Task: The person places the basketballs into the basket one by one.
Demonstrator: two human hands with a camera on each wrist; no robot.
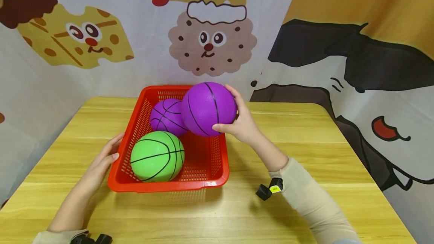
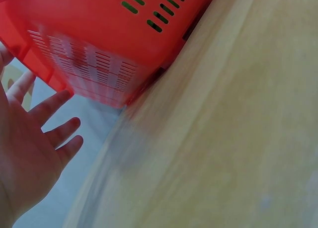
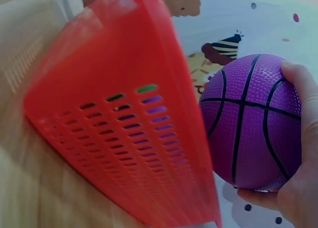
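My right hand grips a purple ball with black basketball lines, its thumb low on the near side and its fingers round the right side. The ball is at the upper right of a red plastic basket, level with its rim or higher in the right wrist view. In the basket lie a second purple ball, partly hidden by the held one, and a green ball at the near left. My left hand is at the basket's left side, fingers spread and loosely straight, fingertips right at the rim.
The basket stands on a wooden table. Behind the table hangs a cloth backdrop printed with cartoon figures. A small black camera is strapped to each wrist, such as the right wrist camera.
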